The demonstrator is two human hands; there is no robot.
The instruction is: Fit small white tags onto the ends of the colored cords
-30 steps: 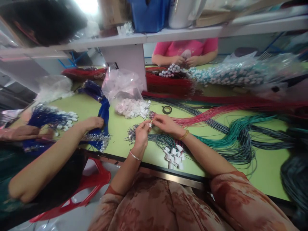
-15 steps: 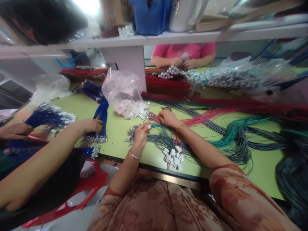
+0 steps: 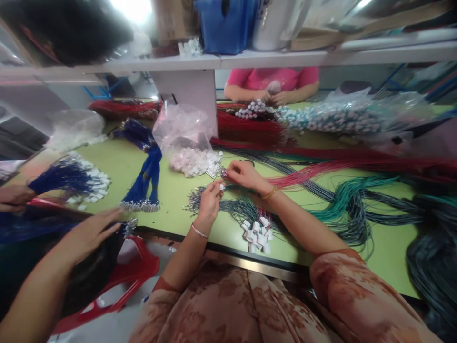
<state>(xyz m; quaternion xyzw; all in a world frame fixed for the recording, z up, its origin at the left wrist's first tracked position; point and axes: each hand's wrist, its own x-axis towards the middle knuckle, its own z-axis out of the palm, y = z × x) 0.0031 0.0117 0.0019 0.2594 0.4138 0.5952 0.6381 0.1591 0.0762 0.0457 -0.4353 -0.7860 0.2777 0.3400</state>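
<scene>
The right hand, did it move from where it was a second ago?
Yes, a little: the right hand has gone forward. A second ago it was just short of the black ring; now it partly hides that ring.

White glare [image 3: 133, 9] upper left, blurry edges

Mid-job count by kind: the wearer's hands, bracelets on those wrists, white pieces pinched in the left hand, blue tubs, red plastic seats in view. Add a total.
Hands: 2 (left hand, right hand)
Bracelets: 2 (white bracelet, yellow bracelet)
White piece in the left hand: 1
Blue tub: 1
Red plastic seat: 1
Total: 7
</scene>
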